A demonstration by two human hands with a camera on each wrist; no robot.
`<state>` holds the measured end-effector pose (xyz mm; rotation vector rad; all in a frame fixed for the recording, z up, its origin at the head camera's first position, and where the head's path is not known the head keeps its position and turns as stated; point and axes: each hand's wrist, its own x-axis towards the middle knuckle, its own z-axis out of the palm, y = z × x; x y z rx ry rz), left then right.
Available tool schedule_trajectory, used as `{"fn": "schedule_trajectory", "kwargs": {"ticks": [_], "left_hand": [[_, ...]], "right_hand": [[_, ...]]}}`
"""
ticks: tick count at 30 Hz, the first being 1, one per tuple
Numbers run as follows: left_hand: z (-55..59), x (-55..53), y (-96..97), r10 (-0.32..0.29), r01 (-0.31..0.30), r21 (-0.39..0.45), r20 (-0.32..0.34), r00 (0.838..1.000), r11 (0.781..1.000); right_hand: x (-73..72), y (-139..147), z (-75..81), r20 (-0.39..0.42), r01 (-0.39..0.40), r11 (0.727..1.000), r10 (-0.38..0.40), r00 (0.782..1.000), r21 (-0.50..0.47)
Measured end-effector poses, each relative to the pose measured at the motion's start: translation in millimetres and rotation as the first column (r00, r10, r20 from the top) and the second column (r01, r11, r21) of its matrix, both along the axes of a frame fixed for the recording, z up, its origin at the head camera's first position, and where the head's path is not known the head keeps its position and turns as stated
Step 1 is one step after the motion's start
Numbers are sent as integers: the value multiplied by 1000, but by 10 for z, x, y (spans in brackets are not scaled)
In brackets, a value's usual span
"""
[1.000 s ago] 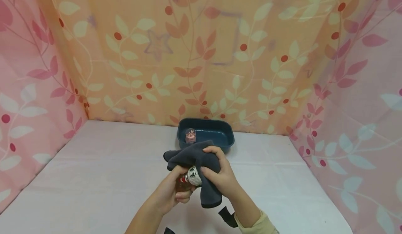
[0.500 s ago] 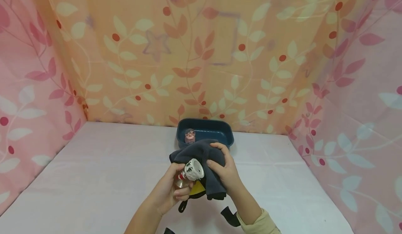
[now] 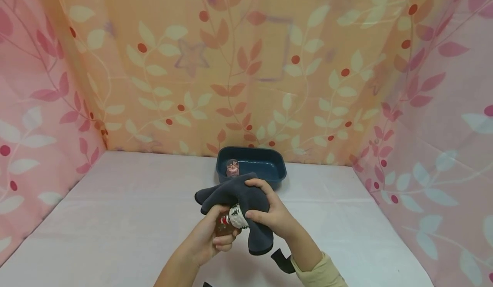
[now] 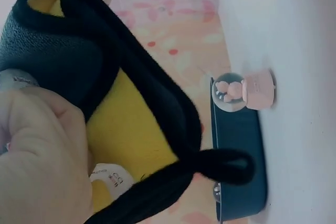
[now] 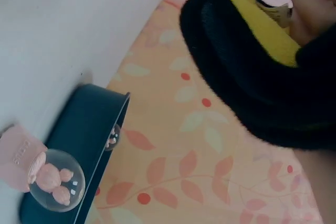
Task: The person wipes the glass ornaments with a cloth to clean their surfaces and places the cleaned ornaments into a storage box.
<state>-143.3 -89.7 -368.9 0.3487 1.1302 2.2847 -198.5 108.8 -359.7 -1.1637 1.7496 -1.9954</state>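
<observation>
In the head view, my left hand point(image 3: 209, 240) grips a snow globe point(image 3: 237, 217) by its glass end. Its white base has dark tree shapes and points up to the right. Inside the glass a small red figure shows between my fingers. My right hand point(image 3: 271, 212) holds a dark grey cloth point(image 3: 254, 195) with black edging over the base. Its yellow underside and a black hanging loop point(image 4: 228, 166) appear in the left wrist view, along with a white label point(image 4: 113, 179). The cloth hides part of the base.
A dark blue bin point(image 3: 265, 167) stands at the back, with a pink snow globe point(image 3: 233, 168) in its left end. Another pink snow globe point(image 4: 244, 92) stands before the bin, hidden in the head view. Black straps point(image 3: 283, 261) hang near my right wrist. Floral curtains enclose the white table.
Half a second ago the cloth was off the base and its underside showed. Now the cloth lies over the base again, much as one second ago, and the globe is tilted back.
</observation>
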Motion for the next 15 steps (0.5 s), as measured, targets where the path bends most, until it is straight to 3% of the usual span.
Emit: {"fn": "schedule_trajectory", "kwargs": {"ticks": [9,15], "left_hand": [[7,7,-6,33,-34,-29,-39,999,999],[32,-4,-7,126,-130,-80,-61,990,988]], "right_hand": [[53,-78,-47,68,58,990,-50,996,-125],[79,-107,-37,132,222,974,-216,967,-38]]}}
